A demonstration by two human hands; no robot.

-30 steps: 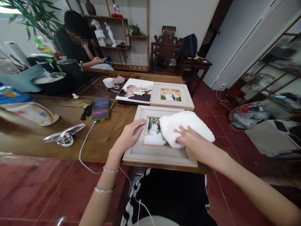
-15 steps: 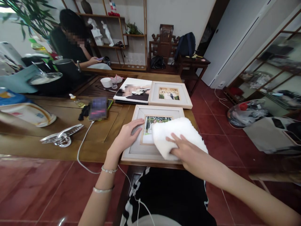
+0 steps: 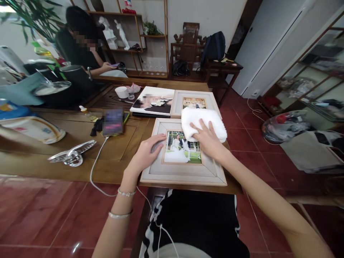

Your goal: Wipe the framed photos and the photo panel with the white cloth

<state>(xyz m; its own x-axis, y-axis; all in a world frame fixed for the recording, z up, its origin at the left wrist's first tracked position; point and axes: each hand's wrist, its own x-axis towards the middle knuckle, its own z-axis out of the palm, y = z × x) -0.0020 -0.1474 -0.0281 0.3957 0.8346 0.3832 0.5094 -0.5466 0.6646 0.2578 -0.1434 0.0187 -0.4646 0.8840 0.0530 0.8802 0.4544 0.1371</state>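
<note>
A light-coloured picture frame (image 3: 182, 175) lies flat at the table's front edge, with a photo of two people in it. My left hand (image 3: 146, 152) rests on the frame's left side, its fingers stretched out towards the photo. Over the frame's upper right part, my right hand (image 3: 206, 139) presses a folded white fluffy cloth (image 3: 206, 120), fingers spread on top of it. The cloth also covers the lower part of a second picture frame (image 3: 213, 100) behind. Left of that frame lies a photo panel (image 3: 156, 102).
A phone (image 3: 113, 122) with a charging cable and a silver hair clip (image 3: 72, 154) lie on the table (image 3: 129, 143) to the left. A white cup (image 3: 122, 92) stands farther back. Another person (image 3: 80, 46) sits across the table at the upper left.
My right hand has slid the cloth away from me, from the frame's lower right to its upper right, uncovering most of the photo. My left hand stays in place.
</note>
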